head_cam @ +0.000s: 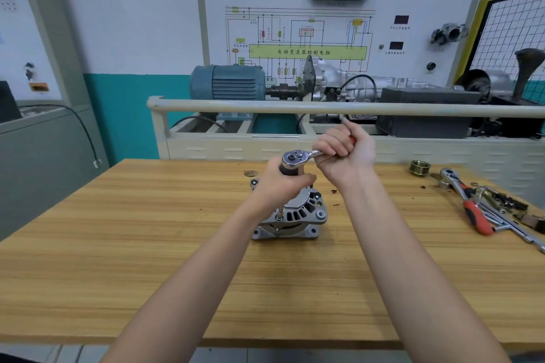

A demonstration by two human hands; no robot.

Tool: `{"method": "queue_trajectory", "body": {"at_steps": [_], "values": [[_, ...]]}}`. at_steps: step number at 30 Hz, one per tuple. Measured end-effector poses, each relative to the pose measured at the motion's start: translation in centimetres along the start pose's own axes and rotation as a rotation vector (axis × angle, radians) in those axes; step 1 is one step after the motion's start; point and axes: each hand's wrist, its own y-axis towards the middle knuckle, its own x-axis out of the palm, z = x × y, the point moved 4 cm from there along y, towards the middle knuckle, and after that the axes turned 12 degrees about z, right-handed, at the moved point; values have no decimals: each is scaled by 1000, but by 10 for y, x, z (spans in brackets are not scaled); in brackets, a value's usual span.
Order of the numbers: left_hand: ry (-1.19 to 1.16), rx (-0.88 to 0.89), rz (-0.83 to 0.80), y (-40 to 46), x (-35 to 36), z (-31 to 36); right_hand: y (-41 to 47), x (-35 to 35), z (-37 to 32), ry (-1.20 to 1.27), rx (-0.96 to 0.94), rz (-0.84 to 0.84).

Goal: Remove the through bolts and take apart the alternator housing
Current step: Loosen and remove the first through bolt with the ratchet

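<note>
A silver alternator (298, 215) stands on the wooden table (147, 244), its slotted housing facing up. A chrome ratchet (295, 158) with an extension bar (280, 212) runs down to a bolt at the housing's near-left rim. My left hand (280, 183) is wrapped around the dark upper part of the extension, just under the ratchet head. My right hand (345, 153) grips the ratchet's red handle, which points back and to the right. Another bolt head (320, 214) shows on the housing's right lug.
At the table's right lie a second red-handled ratchet (469, 203), several chrome bars and small parts, and a brass pulley (419, 168). A washer (250, 173) lies behind the alternator. Beyond the table stands a training bench with a rail (295, 106), motor and gearbox.
</note>
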Motion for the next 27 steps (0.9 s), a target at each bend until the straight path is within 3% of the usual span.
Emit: {"method": "queue_trajectory", "body": {"at_steps": [4,7,9,13,16,18,24,27], "values": [[-159,30,343,-4,1,-5,-25,-14,9,92,-276,9],[-167,32,409,-5,4,-5,-32,-14,12,83,-327,-22],[-135,29,315,-4,1,-5,-24,-11,8,70,-241,-20],[-40,13,-98,-2,-4,0,-1,1,-1,-50,58,-51],[-18,-18,-202,-1,-4,3,8,9,0,-95,146,-57],[-23,-26,-133,-1,-3,2,7,7,1,-60,102,-28],[-156,-12,424,-4,2,-7,-31,-15,12,95,-326,-6],[-155,-2,413,-6,5,-8,-40,-17,13,88,-383,-39]]}}
